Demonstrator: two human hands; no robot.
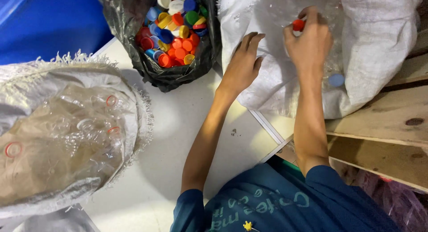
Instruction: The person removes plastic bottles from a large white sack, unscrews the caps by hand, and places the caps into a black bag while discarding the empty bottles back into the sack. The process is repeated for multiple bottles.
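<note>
My right hand (pixel 308 41) reaches into a white woven sack (pixel 374 49) at the upper right and pinches the red cap (pixel 298 24) of a clear plastic bottle (pixel 278 11) lying inside it. My left hand (pixel 243 65) rests with fingers spread on the sack's near edge, holding nothing that I can see. A light blue cap (pixel 336 80) shows through the sack lower right of my right hand.
A black plastic bag (pixel 147 67) full of several coloured bottle caps stands left of the white sack. A second woven sack (pixel 26 76) with crushed clear bottles lies at the left. White floor (pixel 178 138) below, wooden boards (pixel 383 120) at right, blue barrel (pixel 49 22) upper left.
</note>
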